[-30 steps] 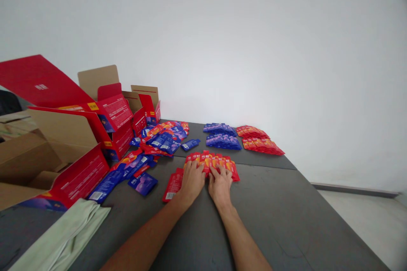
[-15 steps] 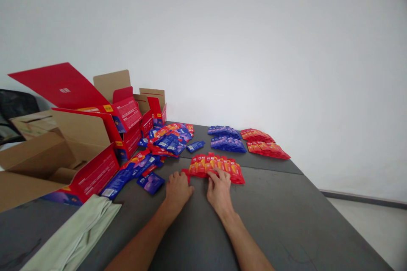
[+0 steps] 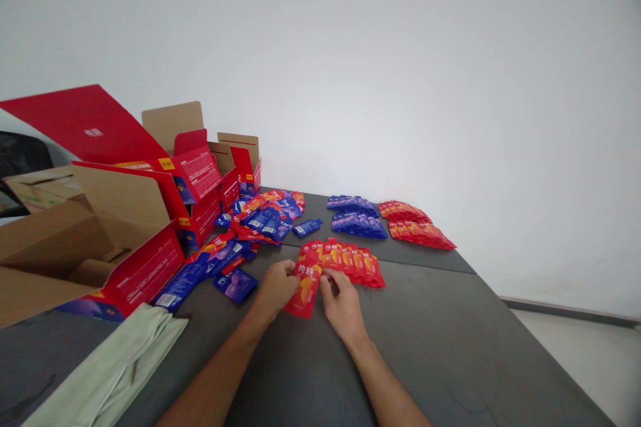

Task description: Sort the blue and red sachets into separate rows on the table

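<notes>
Head camera, looking down over a dark grey table (image 3: 441, 347): I see both bare forearms reaching forward. My left hand (image 3: 274, 285) is closed on a red sachet (image 3: 305, 288), pinching its left edge and holding it just above the tabletop, while my right hand (image 3: 338, 300) meets the packet's right side with its fingers bent; I cannot tell how firmly that hand grips. The sachet sits between the two hands, its far end overlapping a fanned row of red sachets (image 3: 353, 261) that lies flat just beyond the fingertips. To the left, a loose blue sachet (image 3: 235, 283) lies near a mixed heap of red and blue packets (image 3: 260, 217). Open red cartons (image 3: 193, 180) stand at the left edge, beside a brown cardboard box (image 3: 50, 253). A pale green cloth (image 3: 115, 367) lies at the near left. Farther back, sorted blue piles (image 3: 356, 217) and red piles (image 3: 415, 223) lie side by side.
</notes>
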### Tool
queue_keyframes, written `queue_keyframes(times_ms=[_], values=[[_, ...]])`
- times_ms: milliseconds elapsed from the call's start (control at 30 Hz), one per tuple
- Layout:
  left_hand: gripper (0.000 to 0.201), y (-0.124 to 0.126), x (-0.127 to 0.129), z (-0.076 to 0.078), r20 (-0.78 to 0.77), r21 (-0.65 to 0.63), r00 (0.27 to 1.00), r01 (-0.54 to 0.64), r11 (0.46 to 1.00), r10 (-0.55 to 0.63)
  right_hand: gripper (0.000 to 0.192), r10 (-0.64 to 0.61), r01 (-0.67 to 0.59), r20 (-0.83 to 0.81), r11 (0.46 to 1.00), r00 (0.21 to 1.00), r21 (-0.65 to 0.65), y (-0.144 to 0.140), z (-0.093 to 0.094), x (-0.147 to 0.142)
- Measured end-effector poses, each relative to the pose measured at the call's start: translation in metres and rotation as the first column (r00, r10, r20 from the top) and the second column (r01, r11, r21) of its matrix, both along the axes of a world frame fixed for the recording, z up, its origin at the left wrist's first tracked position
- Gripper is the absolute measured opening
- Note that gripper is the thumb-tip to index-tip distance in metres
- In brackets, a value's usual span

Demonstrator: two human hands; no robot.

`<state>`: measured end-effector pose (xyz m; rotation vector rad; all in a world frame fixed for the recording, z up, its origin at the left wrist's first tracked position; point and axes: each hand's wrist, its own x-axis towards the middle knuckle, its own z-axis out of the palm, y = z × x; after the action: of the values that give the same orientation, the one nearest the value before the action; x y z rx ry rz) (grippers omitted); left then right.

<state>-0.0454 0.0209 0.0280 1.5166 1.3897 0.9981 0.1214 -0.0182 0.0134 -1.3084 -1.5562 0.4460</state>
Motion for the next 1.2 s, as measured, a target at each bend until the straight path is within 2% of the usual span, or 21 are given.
queue_keyframes(times_ms=[33,100,200,267,400,533,633,733,900,1067,1200], values=[[0.007,-0.002,0.004,-0.002,0.118,-0.017,0.992,0.054,0.998,-0.051,0.029,0.025,-0.029,-0.078,0.998,0.997,-0.056,-0.001,0.001,0.0],[0.009,-0.007,0.011,-0.003,0.249,-0.016,0.958,0.153,0.988,-0.144,0.034,0.062,-0.095,-0.227,0.986,0.972,-0.137,-0.002,0.003,0.0],[0.013,-0.011,0.018,0.001,0.299,0.025,0.933,0.203,0.979,-0.201,0.038,0.111,-0.193,-0.392,0.965,0.913,-0.177,-0.004,0.003,0.001],[0.019,-0.011,0.018,0.004,0.324,0.069,0.922,0.198,0.978,-0.21,0.038,0.142,-0.244,-0.435,0.951,0.889,-0.189,-0.005,0.002,0.001],[0.029,-0.008,0.018,0.003,0.344,0.062,0.923,0.16,0.985,-0.171,0.038,0.151,-0.251,-0.408,0.946,0.901,-0.203,-0.007,0.0,-0.004],[0.024,-0.006,0.021,0.001,0.302,0.114,0.948,0.064,0.991,-0.096,0.04,0.174,-0.28,-0.398,0.934,0.9,-0.224,-0.01,0.004,-0.008],[0.025,-0.005,0.021,0.004,0.267,0.163,0.964,-0.037,0.986,-0.008,0.039,0.288,-0.413,-0.393,0.865,0.874,-0.286,-0.016,0.01,-0.007],[0.029,-0.007,0.018,0.007,0.298,0.134,0.952,-0.109,0.985,0.065,0.038,0.387,-0.521,-0.392,0.784,0.835,-0.337,-0.019,0.012,-0.004],[0.034,-0.008,0.015,0.008,0.376,0.093,0.927,-0.055,0.994,0.017,0.036,0.359,-0.475,-0.353,0.813,0.864,-0.337,-0.018,0.01,0.0],[0.03,-0.005,0.016,0.005,0.351,0.127,0.927,-0.186,0.974,0.131,0.03,0.407,-0.503,-0.307,0.777,0.86,-0.379,-0.02,0.007,-0.002],[0.032,-0.002,0.015,0.003,0.347,0.122,0.918,-0.249,0.961,0.194,0.026,0.354,-0.452,-0.306,0.815,0.884,-0.362,-0.02,0.001,-0.003]])
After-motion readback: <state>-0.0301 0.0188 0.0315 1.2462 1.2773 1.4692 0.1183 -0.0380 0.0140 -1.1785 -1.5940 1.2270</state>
